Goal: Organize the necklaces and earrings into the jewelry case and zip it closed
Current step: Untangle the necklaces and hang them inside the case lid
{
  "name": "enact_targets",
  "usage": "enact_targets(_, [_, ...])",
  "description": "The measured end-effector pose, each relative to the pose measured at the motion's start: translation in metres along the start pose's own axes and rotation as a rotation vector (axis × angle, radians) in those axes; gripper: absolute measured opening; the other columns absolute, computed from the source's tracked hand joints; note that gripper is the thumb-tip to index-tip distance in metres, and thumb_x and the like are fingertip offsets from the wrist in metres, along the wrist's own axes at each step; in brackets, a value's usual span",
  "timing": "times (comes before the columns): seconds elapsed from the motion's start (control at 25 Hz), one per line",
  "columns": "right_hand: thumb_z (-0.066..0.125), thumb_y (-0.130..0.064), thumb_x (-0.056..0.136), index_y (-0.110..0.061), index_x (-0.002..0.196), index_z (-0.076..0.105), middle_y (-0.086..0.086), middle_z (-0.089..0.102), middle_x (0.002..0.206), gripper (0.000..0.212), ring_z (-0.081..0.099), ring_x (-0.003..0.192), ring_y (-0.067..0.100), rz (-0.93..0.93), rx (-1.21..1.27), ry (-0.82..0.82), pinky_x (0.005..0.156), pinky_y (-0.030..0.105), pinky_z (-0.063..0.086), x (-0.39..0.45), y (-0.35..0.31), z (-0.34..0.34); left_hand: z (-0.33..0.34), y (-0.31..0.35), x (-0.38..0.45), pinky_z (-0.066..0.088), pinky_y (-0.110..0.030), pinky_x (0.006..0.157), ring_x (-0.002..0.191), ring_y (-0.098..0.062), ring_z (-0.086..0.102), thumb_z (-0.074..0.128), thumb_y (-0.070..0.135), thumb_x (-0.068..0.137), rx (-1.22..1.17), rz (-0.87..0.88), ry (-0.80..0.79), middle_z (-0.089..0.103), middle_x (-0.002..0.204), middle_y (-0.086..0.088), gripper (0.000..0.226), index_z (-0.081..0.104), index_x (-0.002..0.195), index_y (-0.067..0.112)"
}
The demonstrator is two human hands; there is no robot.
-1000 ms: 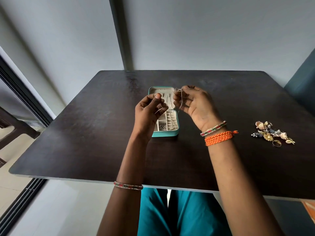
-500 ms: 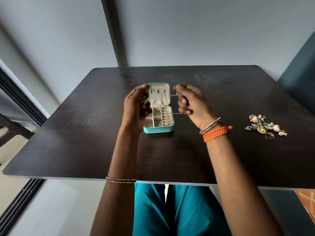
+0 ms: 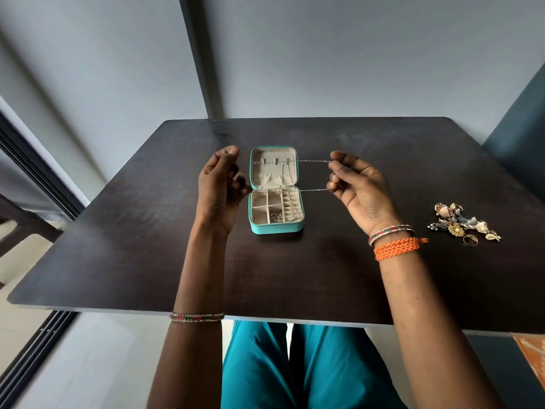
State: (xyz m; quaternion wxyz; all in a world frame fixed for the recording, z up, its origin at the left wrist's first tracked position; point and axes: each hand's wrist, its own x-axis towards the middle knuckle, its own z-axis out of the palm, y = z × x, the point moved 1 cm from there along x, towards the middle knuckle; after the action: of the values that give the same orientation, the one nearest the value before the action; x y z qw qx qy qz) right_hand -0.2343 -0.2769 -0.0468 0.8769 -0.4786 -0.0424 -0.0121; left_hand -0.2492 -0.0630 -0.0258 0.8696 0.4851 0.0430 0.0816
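1. Necklace (image 3: 312, 161): thin silver chain, stretched as a loop into two near-level strands above the open case; upper strand crosses the lid, lower strand runs about the hinge line.
2. Left hand (image 3: 219, 187): I read its thumb and forefinger as pinching the chain's left end, other fingers loosely curled, beside the case's left wall.
3. Right hand (image 3: 358, 184): fingers curled, pinching the chain's right end, palm towards me, to the right of the case.
4. Jewelry case (image 3: 277, 228): teal, unzipped, lid laid back; cream lining with hook tabs and a gathered pocket in the lid; divided tray below, one compartment already holding a small dark chain; another fine chain appears to hang from the lid.
5. Step in hand, my judgement: keep the loop taut and untwisted; lower it to a free hook tab; tuck the slack into the pocket; avoid snagging the hung chain.
6. Earrings (image 3: 463, 221): a heap with a ring (image 3: 470, 240), far right, well apart from the case, not yet stowed.
7. Table (image 3: 147, 231): dark top; bare surface either side of the case; near edge well behind the wrists; the heap lies nearer the right edge.
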Motion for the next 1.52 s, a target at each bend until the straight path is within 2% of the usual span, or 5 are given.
enact_targets(0.24, [0.052,0.006,0.085,-0.009,0.084,0.067,0.002,0.064,0.069,0.021,0.05,0.052,0.006,0.048,0.208,-0.002,0.05,0.018,0.043,0.002,-0.01,0.001,-0.008,-0.007,-0.004,0.037,-0.016,0.047,0.051,-0.005,0.041,0.051,0.005,0.092,0.036,0.032,-0.141,0.051,0.061,0.009,0.016,0.057,0.094,0.02])
enact_targets(0.52, [0.062,-0.022,0.089,-0.008,0.09,0.074,-0.008,0.05,0.049,0.018,0.039,0.047,0.004,0.105,-0.927,-0.344,0.055,0.018,0.038,-0.015,-0.023,0.017,-0.008,0.006,-0.01,0.046,-0.019,0.056,0.07,-0.004,0.056,0.07,0.008,0.074,-0.049,0.111,-0.443,0.064,0.099,0.004,0.065,0.043,0.131,0.025])
enact_targets(0.96, [0.047,-0.021,0.087,-0.007,0.101,0.071,-0.002,0.065,0.066,0.031,0.06,0.057,0.006,0.293,0.236,-0.249,0.052,0.018,0.049,-0.016,-0.046,0.029,-0.017,-0.005,-0.022,0.04,-0.022,0.056,0.064,-0.007,0.054,0.078,0.018,0.064,-0.065,-0.021,-0.486,0.064,0.089,0.002,0.087,0.039,0.14,0.03])
enact_targets(1.28, [0.03,-0.051,0.095,-0.006,0.131,0.051,0.017,0.065,0.117,0.061,0.063,0.109,0.029,0.359,0.358,-0.438,0.095,0.042,0.05,-0.016,-0.042,0.026,-0.028,-0.002,-0.026,0.053,-0.036,0.085,0.107,-0.023,0.062,0.052,0.042,0.083,-0.379,-0.121,-0.604,0.046,0.144,-0.009,0.073,0.023,0.149,0.029])
enact_targets(1.52, [0.043,-0.037,0.086,-0.01,0.109,0.066,0.008,0.07,0.095,0.042,0.066,0.076,0.016,0.35,0.116,-0.307,0.062,0.025,0.053,-0.023,-0.04,0.031,-0.033,-0.007,-0.024,0.054,-0.034,0.073,0.084,-0.017,0.065,0.04,0.039,0.088,-0.284,-0.153,-0.495,0.065,0.113,-0.004,0.054,0.044,0.139,0.023])
